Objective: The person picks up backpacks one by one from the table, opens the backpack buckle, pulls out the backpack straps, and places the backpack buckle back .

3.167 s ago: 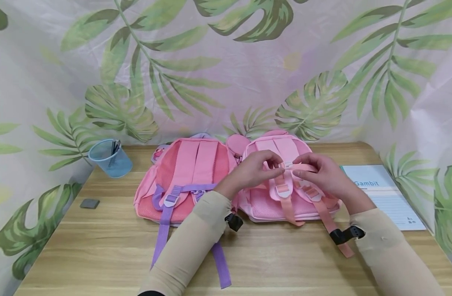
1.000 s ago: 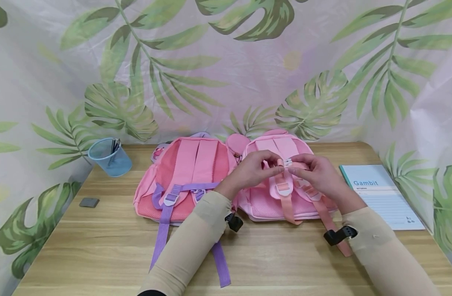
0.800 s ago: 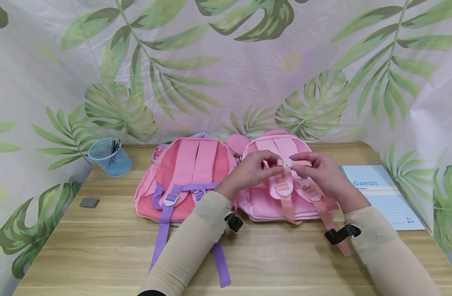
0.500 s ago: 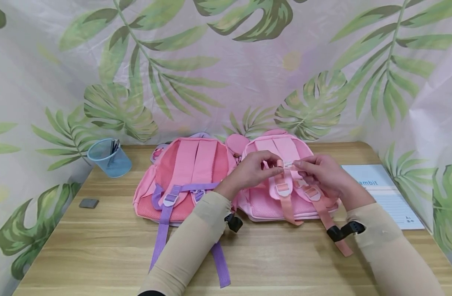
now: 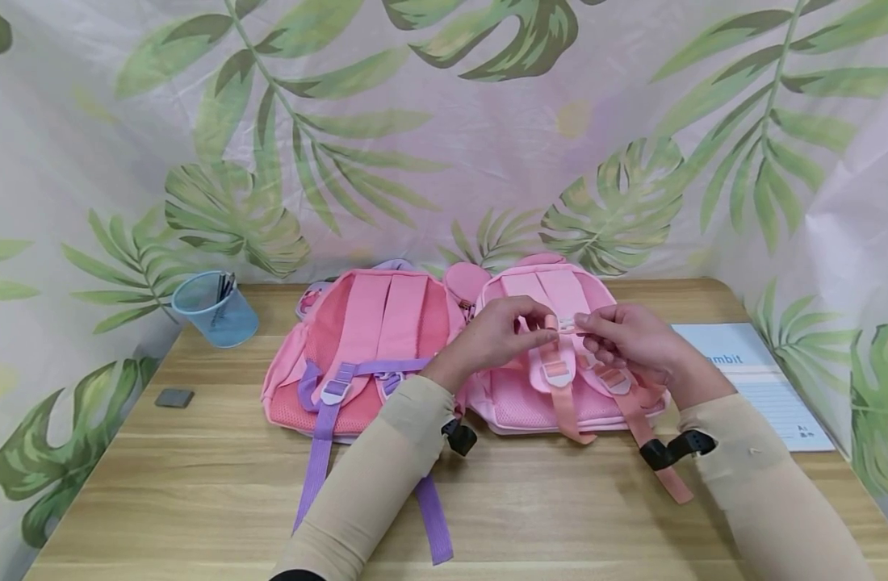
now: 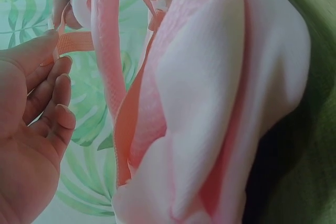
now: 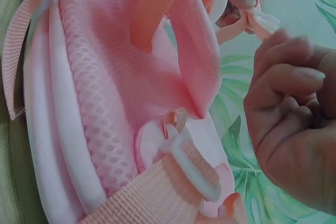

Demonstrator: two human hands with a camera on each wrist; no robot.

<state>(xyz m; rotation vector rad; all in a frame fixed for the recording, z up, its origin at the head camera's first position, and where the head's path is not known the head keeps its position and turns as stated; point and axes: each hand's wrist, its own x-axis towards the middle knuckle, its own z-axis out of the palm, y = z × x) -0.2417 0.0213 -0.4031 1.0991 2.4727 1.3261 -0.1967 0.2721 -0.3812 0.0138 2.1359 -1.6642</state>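
Observation:
A light pink backpack (image 5: 513,403) lies back panel up at the right, its peach webbing straps (image 5: 569,415) hanging over its lower edge. Above it, my left hand (image 5: 491,332) pinches a small white plastic buckle (image 5: 564,324) on a peach strap between thumb and fingers. My right hand (image 5: 626,335) pinches the buckle's right side with thumb and forefinger, its other fingers curled beneath. In the left wrist view, the peach strap (image 6: 76,42) runs from the left fingertips toward the bag. The right wrist view shows the white buckle (image 7: 265,20) between both hands, partly covered by fingers.
A second, darker pink backpack (image 5: 371,323) with purple straps (image 5: 434,520) lies against the first on the left. A blue pen cup (image 5: 219,311) stands at the back left, a small grey block (image 5: 174,398) before it. A notebook (image 5: 771,387) lies right of the bags on the wooden table (image 5: 531,516).
The right hand moved in toward the buckle, then drew back slightly right and turned, its lower fingers curling under. The left hand has stayed in place at the buckle.

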